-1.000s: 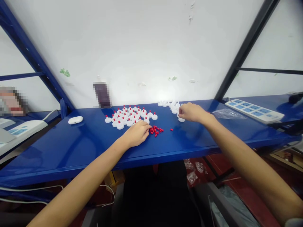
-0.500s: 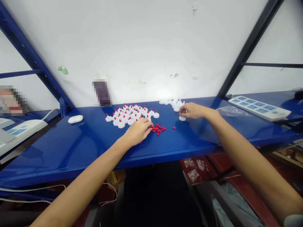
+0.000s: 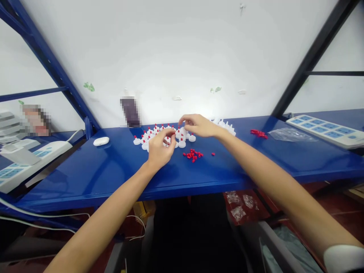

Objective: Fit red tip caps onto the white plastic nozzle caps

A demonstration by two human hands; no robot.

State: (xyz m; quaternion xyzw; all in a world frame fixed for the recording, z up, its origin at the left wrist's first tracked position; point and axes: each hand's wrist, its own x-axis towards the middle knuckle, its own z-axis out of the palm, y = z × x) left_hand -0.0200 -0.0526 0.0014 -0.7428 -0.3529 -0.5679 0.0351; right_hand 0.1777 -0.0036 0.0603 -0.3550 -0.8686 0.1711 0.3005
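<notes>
A cluster of white caps with red tips [image 3: 148, 135] stands on the blue shelf [image 3: 113, 170] near the wall. My left hand [image 3: 159, 148] is raised just in front of the cluster, thumb and fingers pinched on something small that I cannot make out. My right hand [image 3: 199, 126] reaches across to the cluster's right side, fingers curled around a white cap [image 3: 182, 132]. A small pile of loose red tips [image 3: 192, 154] lies just right of my left hand. Plain white caps [image 3: 227, 127] sit behind my right wrist.
A white oval case [image 3: 101, 141] lies to the left. A second small heap of red tips [image 3: 258, 133] and a clear plastic bag [image 3: 290, 134] lie to the right. White power strips rest at far right [image 3: 324, 131] and far left [image 3: 34, 159]. Dark shelf struts slant up on both sides.
My right hand moved left from the plain white caps to the capped cluster, carrying a white cap. My left hand lifted off the red pile and rose toward it.
</notes>
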